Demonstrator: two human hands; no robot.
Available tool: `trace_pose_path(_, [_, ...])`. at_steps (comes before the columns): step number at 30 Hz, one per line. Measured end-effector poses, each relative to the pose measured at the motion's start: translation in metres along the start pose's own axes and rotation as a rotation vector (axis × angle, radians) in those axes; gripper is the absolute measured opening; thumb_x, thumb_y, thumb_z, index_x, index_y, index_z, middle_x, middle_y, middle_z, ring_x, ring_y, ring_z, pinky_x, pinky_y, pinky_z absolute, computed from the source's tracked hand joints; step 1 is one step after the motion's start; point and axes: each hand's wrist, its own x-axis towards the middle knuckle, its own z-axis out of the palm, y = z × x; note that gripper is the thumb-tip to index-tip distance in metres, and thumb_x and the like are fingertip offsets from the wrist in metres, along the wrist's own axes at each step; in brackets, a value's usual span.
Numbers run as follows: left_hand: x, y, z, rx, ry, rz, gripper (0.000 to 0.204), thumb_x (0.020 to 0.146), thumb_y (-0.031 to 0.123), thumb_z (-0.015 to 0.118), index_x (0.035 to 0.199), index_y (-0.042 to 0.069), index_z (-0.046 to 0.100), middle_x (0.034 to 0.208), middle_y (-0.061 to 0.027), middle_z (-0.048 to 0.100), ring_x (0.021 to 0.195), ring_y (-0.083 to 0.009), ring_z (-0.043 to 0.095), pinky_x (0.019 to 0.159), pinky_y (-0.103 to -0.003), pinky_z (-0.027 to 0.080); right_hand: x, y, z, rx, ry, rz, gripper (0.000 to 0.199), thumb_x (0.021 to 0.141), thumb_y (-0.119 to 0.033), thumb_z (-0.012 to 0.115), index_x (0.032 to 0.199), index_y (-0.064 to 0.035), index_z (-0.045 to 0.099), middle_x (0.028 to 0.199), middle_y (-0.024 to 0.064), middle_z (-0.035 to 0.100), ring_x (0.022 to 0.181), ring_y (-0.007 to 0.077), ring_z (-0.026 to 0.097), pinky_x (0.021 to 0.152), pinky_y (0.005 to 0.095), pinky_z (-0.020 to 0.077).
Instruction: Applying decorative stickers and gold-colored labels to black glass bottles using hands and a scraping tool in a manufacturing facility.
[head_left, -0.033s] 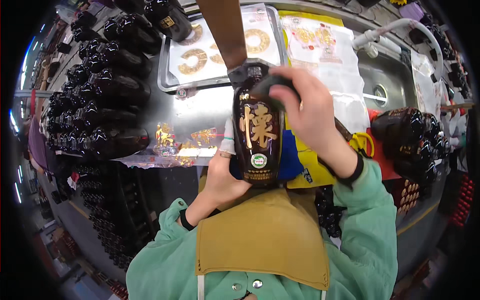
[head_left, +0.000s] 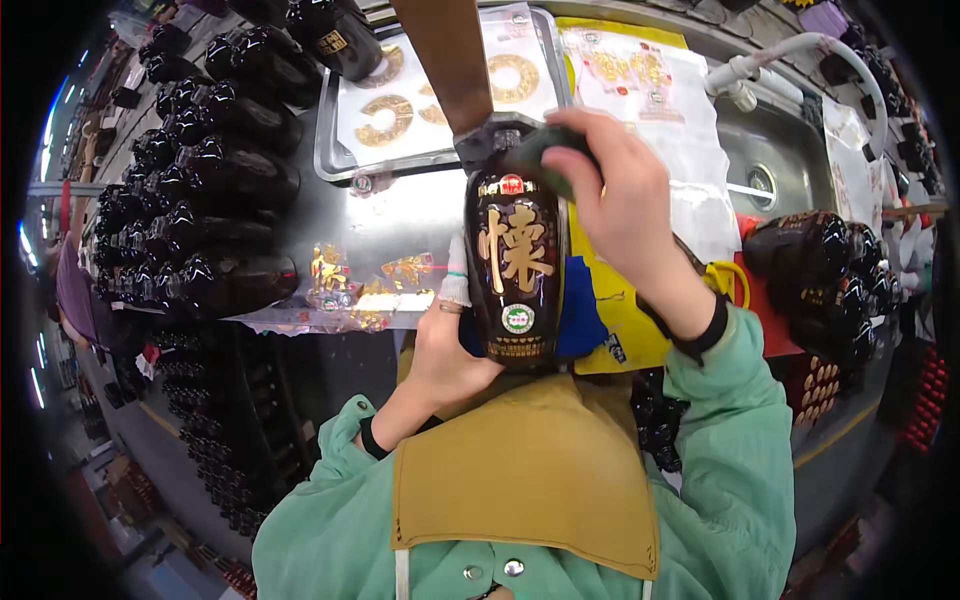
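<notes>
A dark, glossy bottle (head_left: 518,285) with large gold lettering and a green-and-white round mark lies in front of me, its neck pointing away. My left hand (head_left: 450,362) grips its lower left side near the base; one finger wears a white wrap. A dark grey holder (head_left: 478,140) at the end of a brown beam meets the bottle's neck. My right hand (head_left: 622,190) is closed around a dark green pad (head_left: 572,162), slightly blurred, against the shoulder of the bottle. Below the bottle, a blue cloth (head_left: 580,310) shows at its right side.
Many dark bottles (head_left: 235,170) lie stacked at left, more (head_left: 800,255) at right. A metal tray (head_left: 330,150) with gold ring-shaped decals stands behind. Gold decal pieces (head_left: 330,275) lie near the table's front edge. At right are yellow-handled scissors (head_left: 740,285) and a sink (head_left: 790,160).
My right hand and the pad have shifted slightly up and away, uncovering a red mark on the bottle's shoulder. My left hand and the bottle stay in place.
</notes>
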Motion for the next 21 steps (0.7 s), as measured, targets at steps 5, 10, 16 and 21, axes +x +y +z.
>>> trace_pose_path(5, [0.004, -0.002, 0.0, 0.017, 0.023, 0.019, 0.113, 0.077, 0.009, 0.088, 0.163, -0.008, 0.016, 0.139, -0.0232, 0.063, 0.125, -0.0301, 0.066, 0.104, -0.038, 0.052, -0.004, -0.017, -0.006, 0.228, 0.019, 0.404, 0.027, 0.094, -0.009, 0.073, 0.117, 0.0, 0.063, 0.092, 0.0121, 0.073, 0.075, 0.0206, 0.068, 0.066, 0.0339, 0.0516])
trace_pose_path(10, [0.002, -0.004, 0.0, -0.01, -0.016, -0.07, 0.105, 0.076, 0.009, 0.087, 0.159, -0.008, 0.026, 0.137, -0.0199, 0.065, 0.123, -0.0257, 0.067, 0.105, -0.037, 0.05, -0.036, -0.037, 0.008, 0.21, 0.121, 0.505, 0.028, 0.096, -0.01, 0.072, 0.118, 0.0011, 0.058, 0.084, 0.0137, 0.068, 0.069, 0.0234, 0.07, 0.063, 0.0347, 0.053])
trace_pose_path(16, [-0.003, -0.011, -0.001, 0.098, 0.005, 0.029, 0.11, 0.074, 0.009, 0.089, 0.16, -0.008, 0.022, 0.132, -0.0211, 0.068, 0.119, -0.0278, 0.069, 0.103, -0.039, 0.052, -0.039, -0.031, 0.007, 0.082, 0.088, 0.407, 0.027, 0.1, -0.009, 0.069, 0.121, 0.0019, 0.055, 0.083, 0.0103, 0.069, 0.07, 0.0115, 0.064, 0.064, 0.0276, 0.0507])
trace_pose_path(21, [0.001, 0.003, -0.012, 0.189, -0.054, 0.011, 0.125, 0.066, 0.023, 0.097, 0.158, -0.014, 0.021, 0.137, -0.0304, 0.059, 0.121, -0.0422, 0.064, 0.1, -0.043, 0.052, -0.033, -0.023, 0.008, 0.003, 0.198, 0.217, 0.028, 0.093, -0.01, 0.074, 0.115, -0.0011, 0.059, 0.087, 0.0181, 0.07, 0.07, 0.0367, 0.071, 0.061, 0.0429, 0.0538])
